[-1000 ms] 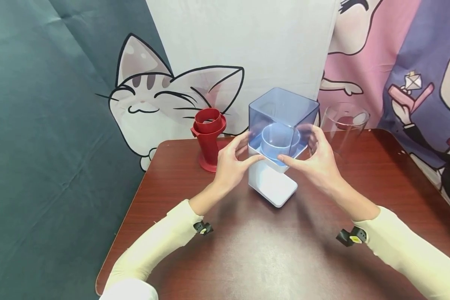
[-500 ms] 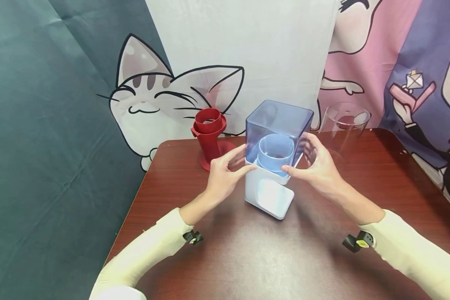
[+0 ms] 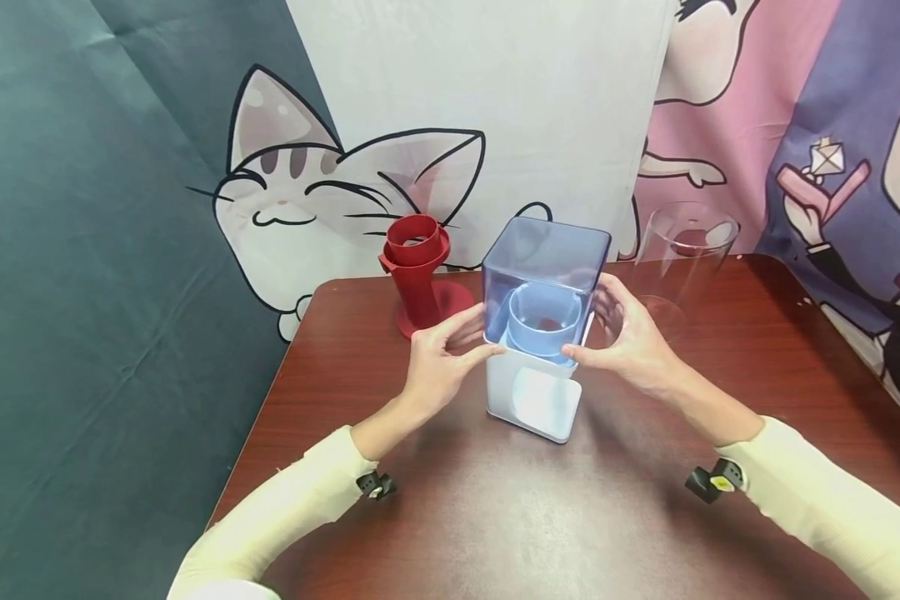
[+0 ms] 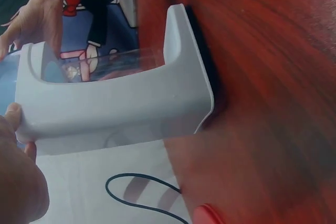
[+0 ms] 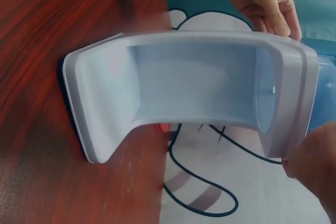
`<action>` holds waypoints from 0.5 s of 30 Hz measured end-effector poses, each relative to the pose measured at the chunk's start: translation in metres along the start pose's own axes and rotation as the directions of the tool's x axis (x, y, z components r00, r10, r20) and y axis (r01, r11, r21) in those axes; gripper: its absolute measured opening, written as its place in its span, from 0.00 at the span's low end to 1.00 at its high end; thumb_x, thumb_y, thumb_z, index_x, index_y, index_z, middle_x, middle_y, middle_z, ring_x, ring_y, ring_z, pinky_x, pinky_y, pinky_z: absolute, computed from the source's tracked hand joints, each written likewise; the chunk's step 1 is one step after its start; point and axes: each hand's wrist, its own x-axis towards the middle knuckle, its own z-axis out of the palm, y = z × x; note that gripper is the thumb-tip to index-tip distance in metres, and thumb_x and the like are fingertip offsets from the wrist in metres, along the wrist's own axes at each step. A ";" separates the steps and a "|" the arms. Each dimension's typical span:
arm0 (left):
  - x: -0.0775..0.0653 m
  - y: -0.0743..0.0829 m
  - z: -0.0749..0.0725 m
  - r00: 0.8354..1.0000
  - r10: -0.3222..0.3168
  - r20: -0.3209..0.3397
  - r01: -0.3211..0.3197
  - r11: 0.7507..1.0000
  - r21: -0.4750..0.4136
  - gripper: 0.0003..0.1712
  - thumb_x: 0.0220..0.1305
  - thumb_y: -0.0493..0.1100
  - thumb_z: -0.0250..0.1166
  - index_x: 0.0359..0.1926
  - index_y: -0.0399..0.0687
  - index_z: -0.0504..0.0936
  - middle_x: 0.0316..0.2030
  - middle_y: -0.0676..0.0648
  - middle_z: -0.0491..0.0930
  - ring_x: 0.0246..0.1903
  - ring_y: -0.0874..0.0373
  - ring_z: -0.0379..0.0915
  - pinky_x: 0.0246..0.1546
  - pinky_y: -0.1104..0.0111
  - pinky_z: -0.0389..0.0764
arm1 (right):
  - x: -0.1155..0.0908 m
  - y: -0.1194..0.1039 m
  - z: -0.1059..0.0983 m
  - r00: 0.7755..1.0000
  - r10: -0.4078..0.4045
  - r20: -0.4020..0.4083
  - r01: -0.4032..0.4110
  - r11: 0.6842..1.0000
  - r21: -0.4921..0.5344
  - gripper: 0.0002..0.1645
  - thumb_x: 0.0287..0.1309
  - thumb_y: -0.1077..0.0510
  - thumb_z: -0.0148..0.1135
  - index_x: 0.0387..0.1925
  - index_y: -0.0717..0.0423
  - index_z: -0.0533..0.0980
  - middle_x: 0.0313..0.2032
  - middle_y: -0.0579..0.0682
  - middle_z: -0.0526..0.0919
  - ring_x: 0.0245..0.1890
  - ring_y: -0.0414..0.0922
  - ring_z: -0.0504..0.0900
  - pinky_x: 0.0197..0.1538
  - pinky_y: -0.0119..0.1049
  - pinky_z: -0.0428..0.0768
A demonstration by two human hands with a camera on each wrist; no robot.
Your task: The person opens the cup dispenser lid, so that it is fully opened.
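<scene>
A white C-shaped stand (image 3: 532, 400) carries a see-through blue square container (image 3: 547, 250) with a round blue collar (image 3: 543, 321) inside it. My left hand (image 3: 437, 367) grips the left side where container and stand meet, its thumb at the front. On the opposite side my right hand (image 3: 636, 346) holds it the same way, thumb on the front edge and fingers round the side. The left wrist view shows the stand's side (image 4: 115, 106), and the right wrist view its hollow front (image 5: 194, 80). Whether the base fully touches the table cannot be told.
A red plastic stand (image 3: 417, 287) with a round open top stands behind my left hand, at the back of the brown table (image 3: 420, 517). Behind my right hand is a tall clear cylinder (image 3: 682, 262). A printed cloth backdrop (image 3: 570, 100) hangs past the far edge.
Both hands have brought the white stand with its blue container down and slightly left, nearer to me. The red stand and clear cylinder stay in place.
</scene>
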 end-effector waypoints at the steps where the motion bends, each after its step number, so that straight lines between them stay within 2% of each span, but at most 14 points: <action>1: -0.001 -0.001 0.000 1.000 0.005 -0.005 -0.005 1.000 -0.008 0.36 0.49 0.31 0.85 0.62 0.37 0.85 0.53 0.41 0.88 0.50 0.53 0.88 0.51 0.62 0.87 | 0.000 0.000 0.000 1.000 0.006 0.009 -0.006 1.000 -0.003 0.53 0.41 0.84 0.74 0.69 0.54 0.67 0.60 0.52 0.82 0.64 0.45 0.78 0.72 0.27 0.68; 10: -0.009 -0.006 -0.003 0.999 0.027 -0.027 -0.028 0.999 -0.033 0.35 0.49 0.29 0.84 0.61 0.38 0.86 0.52 0.43 0.89 0.49 0.52 0.89 0.51 0.61 0.87 | 0.001 -0.005 -0.001 0.994 0.075 0.075 -0.068 0.994 -0.085 0.54 0.45 0.79 0.76 0.72 0.53 0.64 0.64 0.51 0.78 0.68 0.41 0.74 0.73 0.25 0.64; 15: -0.011 -0.006 -0.004 0.999 0.029 -0.031 -0.031 0.998 -0.057 0.35 0.48 0.28 0.84 0.61 0.37 0.86 0.51 0.42 0.89 0.48 0.50 0.89 0.50 0.61 0.87 | 0.003 -0.003 -0.001 0.992 0.072 0.101 -0.066 0.996 -0.067 0.56 0.45 0.79 0.76 0.73 0.53 0.63 0.64 0.49 0.78 0.69 0.42 0.73 0.74 0.25 0.64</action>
